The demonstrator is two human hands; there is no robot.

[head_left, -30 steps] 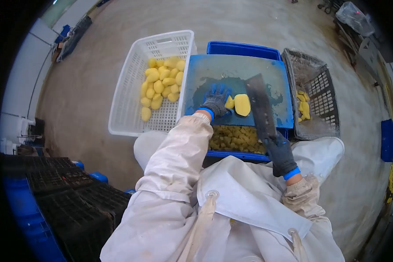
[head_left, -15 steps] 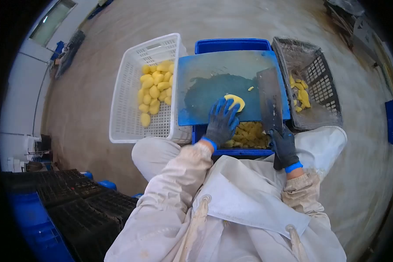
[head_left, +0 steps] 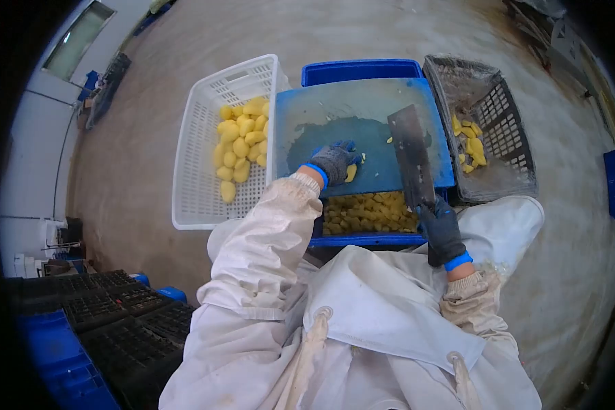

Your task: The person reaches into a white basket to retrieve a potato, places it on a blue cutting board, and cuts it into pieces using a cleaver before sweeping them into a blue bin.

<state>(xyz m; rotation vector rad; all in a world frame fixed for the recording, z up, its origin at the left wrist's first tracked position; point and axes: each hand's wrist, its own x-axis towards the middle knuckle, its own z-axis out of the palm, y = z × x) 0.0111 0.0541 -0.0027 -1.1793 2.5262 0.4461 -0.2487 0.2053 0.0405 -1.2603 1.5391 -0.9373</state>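
My left hand [head_left: 334, 163], in a dark glove with a blue cuff, is closed over a peeled potato piece [head_left: 350, 173] on the blue cutting board [head_left: 383, 99]. Most of that piece is hidden under the glove; its yellow edge shows beside the fingers. My right hand [head_left: 441, 232], gloved the same way, grips the handle of a wide-bladed cleaver [head_left: 414, 154]. The blade lies over the right part of the board, pointing away from me. Small potato scraps [head_left: 389, 140] lie on the wet board between the blade and my left hand.
A white crate [head_left: 188, 157] of peeled potatoes [head_left: 240, 147] stands left. Under the board's near edge, a blue bin [head_left: 369, 240] holds cut potato chunks [head_left: 369, 213]. To the right, a grey crate [head_left: 519, 183] holds potato pieces [head_left: 473, 145]. Black crates [head_left: 126, 335] stand at lower left.
My left hand has moved left and turned, covering more of the potato. The cleaver blade has shifted slightly left. More of the cut chunks in the bin show now.
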